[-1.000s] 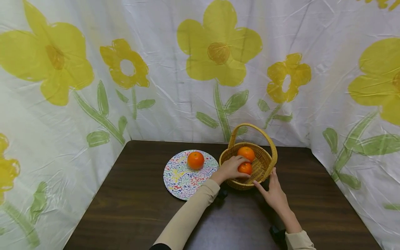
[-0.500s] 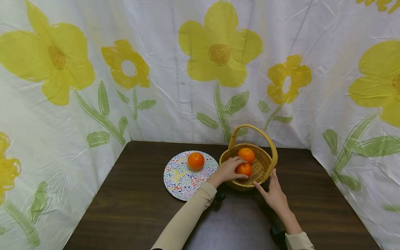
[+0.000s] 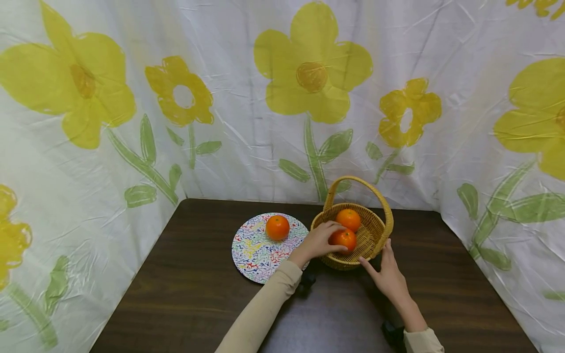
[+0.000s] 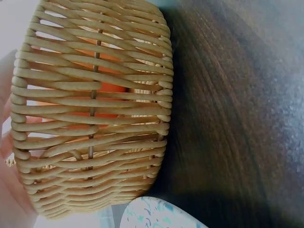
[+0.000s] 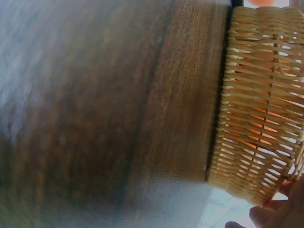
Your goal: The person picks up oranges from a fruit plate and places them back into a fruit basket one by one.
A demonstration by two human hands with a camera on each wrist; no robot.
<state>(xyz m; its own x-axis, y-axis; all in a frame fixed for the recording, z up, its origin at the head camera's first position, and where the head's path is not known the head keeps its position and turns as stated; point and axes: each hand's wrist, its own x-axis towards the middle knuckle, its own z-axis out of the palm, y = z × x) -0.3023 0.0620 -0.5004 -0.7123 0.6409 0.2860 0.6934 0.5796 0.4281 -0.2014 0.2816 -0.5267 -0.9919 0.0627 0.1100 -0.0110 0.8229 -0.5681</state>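
Note:
In the head view a yellow wicker basket with an arched handle holds two oranges. My left hand reaches over its left rim, thumb and fingers curved round the front orange. The other orange lies just behind. My right hand is at the basket's front right side, fingers mostly straight, thumb at the rim and fingertips beside the handle's base. Orange shows through the basket weave in the left wrist view. Fingertips touch the basket's rim area in the right wrist view.
A round board with a multicoloured squiggle pattern lies left of the basket, bearing a third orange. All stand on a dark wooden table. Behind it hangs a white curtain with yellow flowers.
My left hand has drawn slightly left, and more of the front orange shows between thumb and fingers. The right hand and basket have stayed in place.

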